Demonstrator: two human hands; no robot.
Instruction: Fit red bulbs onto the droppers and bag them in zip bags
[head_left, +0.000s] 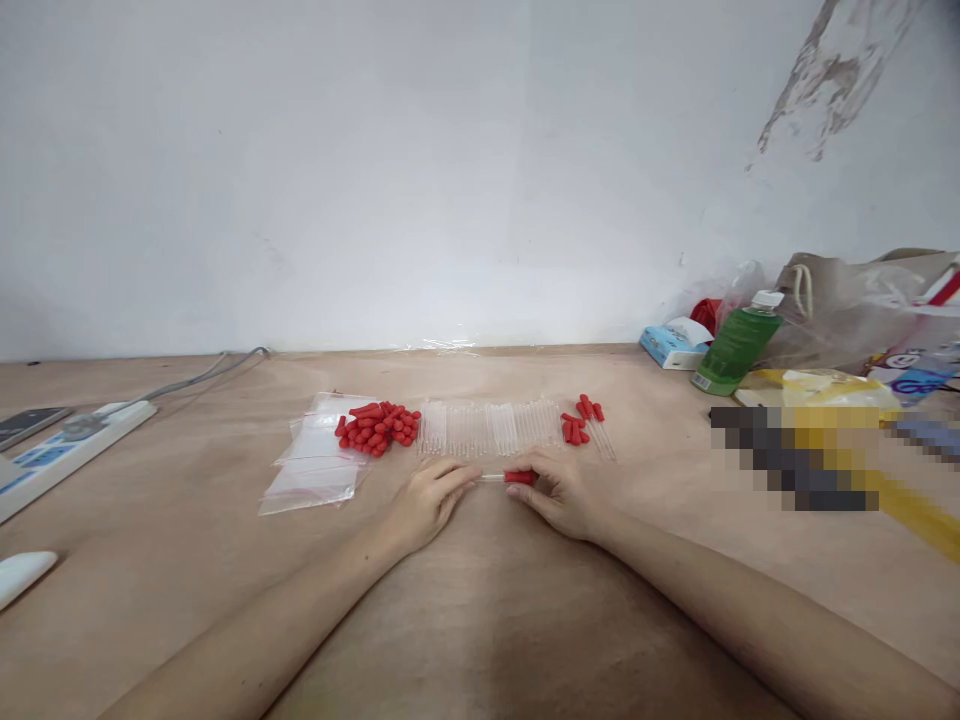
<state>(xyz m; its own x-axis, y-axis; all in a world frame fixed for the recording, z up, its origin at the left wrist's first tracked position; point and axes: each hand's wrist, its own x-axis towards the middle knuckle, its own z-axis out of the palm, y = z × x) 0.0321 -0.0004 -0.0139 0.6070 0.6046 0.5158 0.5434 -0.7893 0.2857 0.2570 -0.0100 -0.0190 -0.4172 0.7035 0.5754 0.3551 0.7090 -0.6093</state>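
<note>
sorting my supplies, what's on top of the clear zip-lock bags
The left part of the pile of red dropper bulbs lies on the clear zip-lock bags. Whatever is directly beneath those bulbs is covered and cannot be seen.

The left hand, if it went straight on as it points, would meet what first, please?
Probably the red rubbery-looking bulb in the right hand, along the thin clear tube; depth is unclear.

A row of tubes [487, 430] lies on the tabletop [420, 640], between a bulb pile [375, 430] at left, partly on bags [315, 480], and a bulb group [576, 435] at right. The hands [433, 497] are before the row. Far left lies a power strip [67, 458]; far right, a bottle [739, 348] beside a tissue box [670, 348].
</note>
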